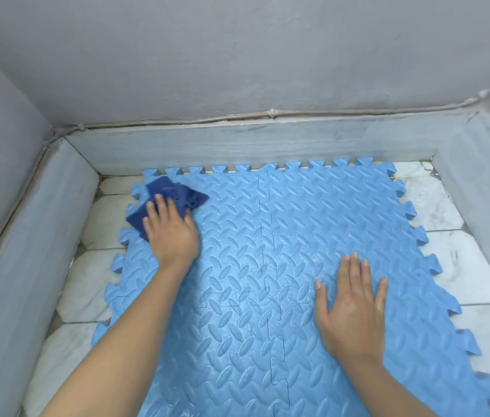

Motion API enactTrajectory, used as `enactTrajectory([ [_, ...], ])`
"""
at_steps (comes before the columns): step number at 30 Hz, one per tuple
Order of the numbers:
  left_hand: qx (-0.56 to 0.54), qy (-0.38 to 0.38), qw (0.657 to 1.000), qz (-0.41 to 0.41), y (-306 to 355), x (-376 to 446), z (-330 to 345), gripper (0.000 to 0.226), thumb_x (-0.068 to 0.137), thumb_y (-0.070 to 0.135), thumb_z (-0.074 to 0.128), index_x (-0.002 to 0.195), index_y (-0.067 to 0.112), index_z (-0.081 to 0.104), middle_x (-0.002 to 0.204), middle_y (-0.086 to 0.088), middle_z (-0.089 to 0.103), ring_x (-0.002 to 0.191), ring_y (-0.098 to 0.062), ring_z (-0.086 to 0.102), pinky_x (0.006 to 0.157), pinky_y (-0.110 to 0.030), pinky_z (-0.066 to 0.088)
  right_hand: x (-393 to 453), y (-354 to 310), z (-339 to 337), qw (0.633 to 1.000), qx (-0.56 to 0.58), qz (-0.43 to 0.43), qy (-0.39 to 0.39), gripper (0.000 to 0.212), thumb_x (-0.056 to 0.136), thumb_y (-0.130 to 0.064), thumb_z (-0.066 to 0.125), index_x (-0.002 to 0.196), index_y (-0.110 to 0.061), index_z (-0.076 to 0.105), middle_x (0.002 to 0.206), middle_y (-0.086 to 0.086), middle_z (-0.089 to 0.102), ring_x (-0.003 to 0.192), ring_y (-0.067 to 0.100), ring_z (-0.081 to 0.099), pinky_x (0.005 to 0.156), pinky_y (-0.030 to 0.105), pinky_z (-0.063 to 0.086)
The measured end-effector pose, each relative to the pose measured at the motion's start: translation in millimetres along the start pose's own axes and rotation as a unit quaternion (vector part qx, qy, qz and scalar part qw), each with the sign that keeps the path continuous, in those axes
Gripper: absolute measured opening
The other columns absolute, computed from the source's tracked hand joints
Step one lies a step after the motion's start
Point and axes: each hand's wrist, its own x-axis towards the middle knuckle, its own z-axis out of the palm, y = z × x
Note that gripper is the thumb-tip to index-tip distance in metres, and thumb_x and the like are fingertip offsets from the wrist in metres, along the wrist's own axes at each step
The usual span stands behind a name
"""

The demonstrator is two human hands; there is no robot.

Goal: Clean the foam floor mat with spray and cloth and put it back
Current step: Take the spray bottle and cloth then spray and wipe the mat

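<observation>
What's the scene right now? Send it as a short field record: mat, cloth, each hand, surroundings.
mat: blue foam floor mat, interlocking tiles joined, lying flat on the white tiled floor
cloth: dark blue cloth, bunched, on the mat's far left corner
left hand: left hand presses on the cloth, fingers spread over it
right hand: right hand flat on the mat, fingers straight, holding nothing
spray: not in view
surroundings: grey walls with a pale skirting on three sides

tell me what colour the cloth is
Dark navy blue cloth, under the left hand; shows best in the head view.
</observation>
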Motion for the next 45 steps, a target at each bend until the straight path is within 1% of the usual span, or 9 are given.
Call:
enactTrajectory([
  [4, 0.018, 0.004, 0.997, -0.069, 25, -1, 6, 0.061, 0.100, 0.031, 0.031, 0.151, -0.001, 0.016, 0.160, -0.018, 0.008, 0.147, -0.037, 0.000, 0.119, -0.048, 0.001, 3, -1, 2, 1.000, 0.006, -0.006, -0.002, 0.070, 0.097, -0.047, 0.029, 0.149, -0.001, 0.033, 0.157, 0.014, 0.031, 0.149, 0.026, 0.020, 0.122, 0.047, 0.009],
  [11, 0.038, -0.114, 0.958, 0.261, 103, -59, 11, 0.064, 0.100, 0.046, 0.022, 0.154, 0.014, 0.008, 0.162, -0.002, 0.003, 0.149, -0.022, 0.000, 0.120, -0.043, 0.003, 6, 6, -4, 0.998, 0.038, -0.038, -0.044, 0.078, 0.094, -0.055, 0.019, 0.154, -0.006, 0.023, 0.163, 0.008, 0.016, 0.152, 0.019, 0.005, 0.123, 0.042, 0.000],
  [15, 0.061, -0.063, 0.991, 0.100, 52, -41, 3, 0.061, 0.099, 0.037, 0.027, 0.153, 0.014, 0.010, 0.162, -0.006, 0.006, 0.149, -0.025, 0.008, 0.119, -0.048, 0.008, 7, 50, -23, 0.977, 0.048, -0.148, -0.143, 0.085, 0.085, -0.077, 0.001, 0.156, -0.030, 0.002, 0.163, -0.013, -0.009, 0.149, 0.005, -0.012, 0.118, 0.026, -0.017],
  [21, 0.013, -0.039, 0.997, -0.070, 9, -4, -1, 0.061, 0.101, 0.039, 0.024, 0.152, 0.008, 0.017, 0.162, -0.010, 0.005, 0.148, -0.034, 0.001, 0.118, -0.047, 0.002, -12, 76, -30, 0.986, -0.027, -0.122, -0.108, 0.065, 0.095, -0.069, 0.013, 0.154, -0.042, 0.015, 0.164, -0.005, 0.010, 0.151, 0.015, 0.007, 0.121, 0.045, 0.002],
  [28, 0.015, -0.086, 0.985, 0.147, 147, -38, 24, 0.059, 0.101, 0.041, 0.021, 0.153, 0.015, 0.016, 0.162, -0.005, 0.002, 0.149, -0.028, 0.001, 0.120, -0.044, 0.003, -10, 79, -28, 0.988, -0.014, -0.124, -0.087, 0.074, 0.094, -0.070, 0.018, 0.156, -0.029, 0.020, 0.163, -0.006, 0.015, 0.151, 0.014, 0.012, 0.121, 0.044, 0.005],
  [33, 0.036, -0.205, 0.902, 0.377, 259, -82, 37, 0.057, 0.102, 0.039, 0.024, 0.154, 0.022, 0.006, 0.162, -0.001, -0.011, 0.148, -0.028, -0.009, 0.119, -0.044, -0.003, -8, 79, -27, 0.989, -0.003, -0.129, -0.076, 0.072, 0.094, -0.066, 0.029, 0.154, -0.026, 0.030, 0.161, -0.005, 0.022, 0.150, 0.014, 0.017, 0.121, 0.046, 0.011],
  [37, 0.045, -0.218, 0.868, 0.444, 272, -87, 41, 0.058, 0.101, 0.026, 0.031, 0.154, 0.028, 0.006, 0.162, 0.002, -0.011, 0.149, -0.026, -0.009, 0.120, -0.042, -0.003, -8, 80, -27, 0.989, -0.001, -0.129, -0.073, 0.070, 0.093, -0.063, 0.033, 0.152, -0.025, 0.033, 0.161, -0.004, 0.024, 0.150, 0.014, 0.018, 0.121, 0.045, 0.010],
  [41, 0.016, -0.191, 0.898, 0.397, 218, -52, 25, 0.057, 0.100, 0.030, 0.031, 0.154, 0.025, 0.010, 0.163, 0.001, -0.003, 0.149, -0.020, -0.002, 0.119, -0.042, 0.000, -9, 80, -30, 0.989, 0.001, -0.128, -0.072, 0.071, 0.093, -0.063, 0.035, 0.153, -0.027, 0.030, 0.161, -0.004, 0.025, 0.150, 0.013, 0.017, 0.121, 0.046, 0.011],
  [45, -0.025, -0.092, 0.975, 0.201, 125, -18, 18, 0.055, 0.100, 0.026, 0.033, 0.152, 0.011, 0.021, 0.162, -0.009, 0.008, 0.149, -0.026, 0.007, 0.119, -0.045, 0.005, -8, 81, -28, 0.989, 0.006, -0.133, -0.066, 0.071, 0.094, -0.063, 0.033, 0.154, -0.026, 0.028, 0.162, -0.003, 0.021, 0.151, 0.013, 0.013, 0.122, 0.045, 0.007],
])
